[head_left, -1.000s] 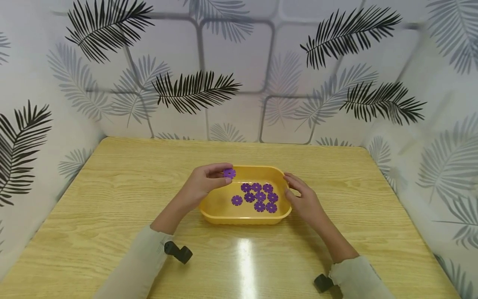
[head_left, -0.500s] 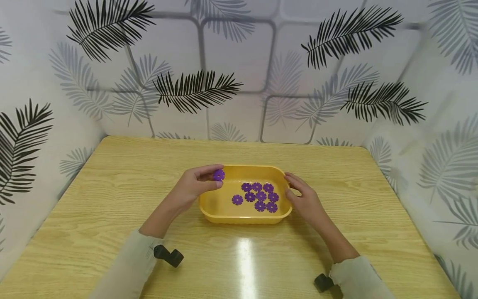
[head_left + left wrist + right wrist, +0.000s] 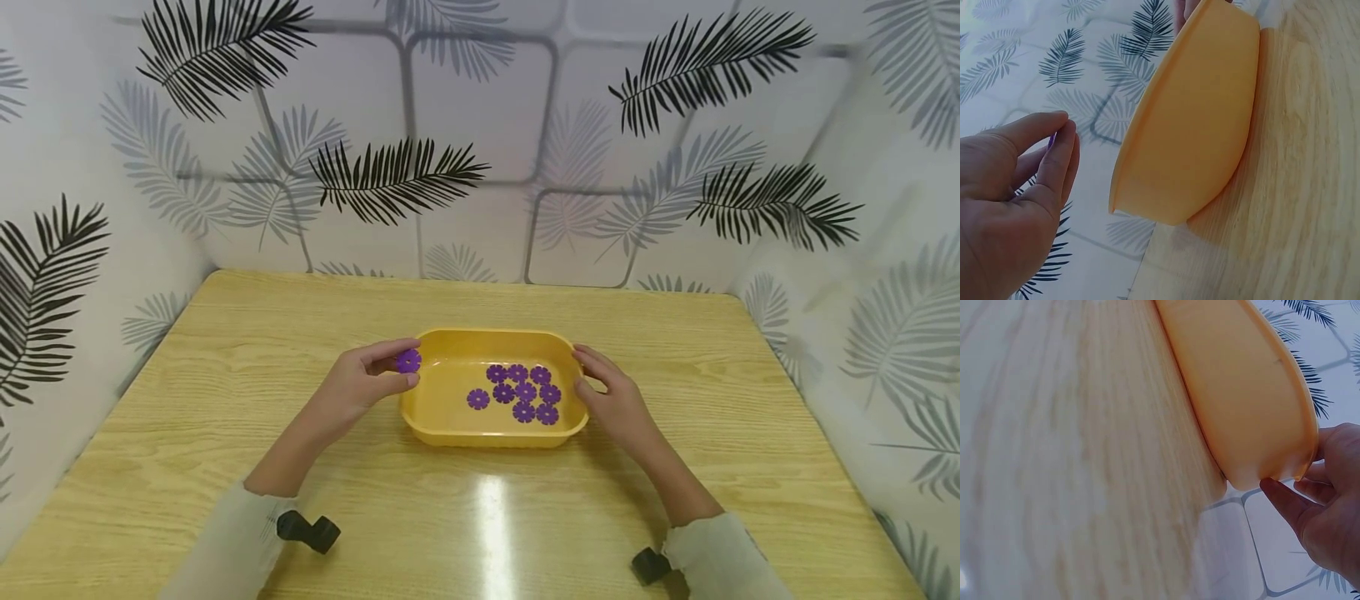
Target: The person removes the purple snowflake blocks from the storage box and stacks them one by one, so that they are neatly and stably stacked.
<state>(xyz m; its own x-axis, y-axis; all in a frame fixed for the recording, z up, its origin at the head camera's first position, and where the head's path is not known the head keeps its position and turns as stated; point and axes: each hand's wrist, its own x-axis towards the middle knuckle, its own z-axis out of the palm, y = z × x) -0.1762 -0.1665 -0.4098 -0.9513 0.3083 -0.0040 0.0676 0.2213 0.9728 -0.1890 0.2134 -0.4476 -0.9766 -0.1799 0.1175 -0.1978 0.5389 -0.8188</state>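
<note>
My left hand (image 3: 347,390) pinches a purple notched interlocking disc (image 3: 408,360) between thumb and fingers, over the left rim of a yellow plastic tray (image 3: 442,417). Seen from the left wrist, only a purple sliver of the disc (image 3: 1052,141) shows between the fingertips, apart from the tray's outer wall (image 3: 1191,112). My right hand (image 3: 618,408) grips the right end of the tray; the right wrist view has a fingertip (image 3: 1268,484) against its outside. Inside, several matching purple discs (image 3: 524,392) lie clustered toward the right, with one disc (image 3: 477,399) a little to their left.
The tray stands on a wood-grain table (image 3: 270,333), near its middle. Behind and beside the table rise walls covered with leaf-patterned sheeting (image 3: 480,108). A light streak (image 3: 495,525) reflects on the tabletop in front of the tray.
My left hand has moved left with the pinched disc, from above the tray's inside to its left rim. The right hand, tray and discs inside have stayed put.
</note>
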